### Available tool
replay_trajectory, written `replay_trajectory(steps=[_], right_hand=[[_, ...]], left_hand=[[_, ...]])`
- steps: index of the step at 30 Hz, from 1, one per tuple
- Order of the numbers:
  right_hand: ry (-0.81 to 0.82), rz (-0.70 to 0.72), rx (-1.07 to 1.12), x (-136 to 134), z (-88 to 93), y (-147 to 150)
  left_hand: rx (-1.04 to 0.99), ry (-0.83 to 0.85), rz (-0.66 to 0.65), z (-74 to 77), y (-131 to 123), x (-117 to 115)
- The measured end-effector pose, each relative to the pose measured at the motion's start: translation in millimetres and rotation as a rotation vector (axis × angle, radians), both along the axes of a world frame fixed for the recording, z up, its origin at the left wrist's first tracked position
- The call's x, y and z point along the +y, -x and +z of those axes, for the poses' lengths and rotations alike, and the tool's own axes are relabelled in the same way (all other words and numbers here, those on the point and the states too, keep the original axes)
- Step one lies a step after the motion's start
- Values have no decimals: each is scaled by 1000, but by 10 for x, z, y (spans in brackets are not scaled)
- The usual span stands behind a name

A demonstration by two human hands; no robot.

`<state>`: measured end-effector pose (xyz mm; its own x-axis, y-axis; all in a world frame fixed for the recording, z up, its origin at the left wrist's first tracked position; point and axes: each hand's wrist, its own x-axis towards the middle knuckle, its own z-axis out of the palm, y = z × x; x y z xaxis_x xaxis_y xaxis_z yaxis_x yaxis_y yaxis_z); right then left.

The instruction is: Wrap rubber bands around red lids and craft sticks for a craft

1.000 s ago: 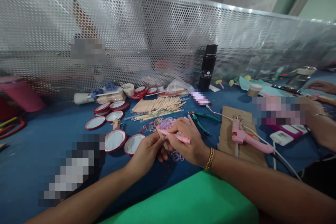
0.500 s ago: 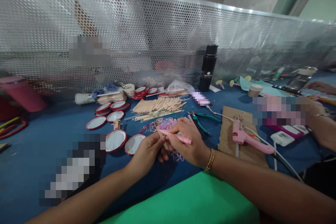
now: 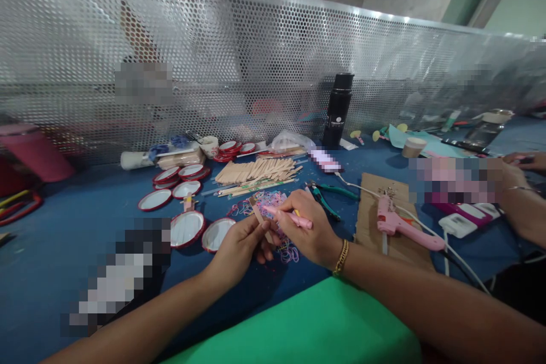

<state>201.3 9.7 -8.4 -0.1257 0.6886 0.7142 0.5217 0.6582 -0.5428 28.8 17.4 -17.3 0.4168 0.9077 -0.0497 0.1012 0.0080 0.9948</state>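
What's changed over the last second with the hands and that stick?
The right hand tilted the pen up a little, so more of the stick shows in the left hand. A co-worker's hand at far right moved nearer. Both grips are unchanged, and the glue gun and lids have not moved.

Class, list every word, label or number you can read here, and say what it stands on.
Black bottle: small white print, too small to read.
Wooden stick in left hand, pink tool in right hand: no writing visible.
Nothing else legible.
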Motion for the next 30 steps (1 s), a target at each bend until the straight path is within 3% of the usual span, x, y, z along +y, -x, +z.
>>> replay_trajectory(steps=[7,20,30], right_hand=[[-37,92,-15,-52,40,30],[7,1,-11,-11,19,-1],[-26,81,-29,-78,84,50]], left_hand=[[-27,24,-23,-18,-7,12],[-2,5,-8,16,-4,-4],[-3,7,-3,16,-10,-12]])
